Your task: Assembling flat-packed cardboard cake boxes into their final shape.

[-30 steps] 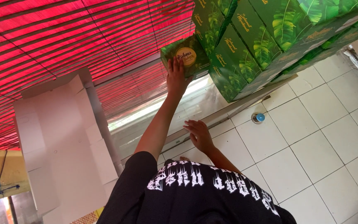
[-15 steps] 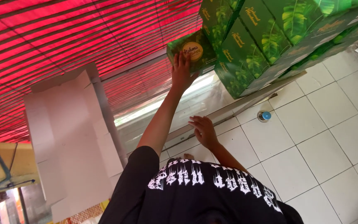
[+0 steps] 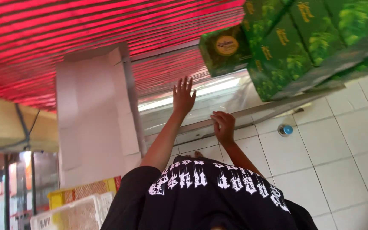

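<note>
**Head view: hands empty beneath a stack of green cartons**

Head camera looks down a black shirt with white lettering, which hides the body and the lower arms; the view is tilted, so which way is up is hard to judge. Green printed cardboard cartons are stacked at upper right, cut off by the top and right edges. One green carton with a round yellow label juts out from the stack's left side.

The left hand is raised with fingers spread wide, palm away from the camera, holding nothing; it sits below the labelled carton, apart from it. The right hand is loosely curled, its fingertips resting on a pale ledge beside the white tiled floor. Whether it grips anything cannot be told.

A small blue-and-silver round object lies on the tiles. A tall white box stands at left, with yellow and white plastic crates partly cut off below it.
</note>
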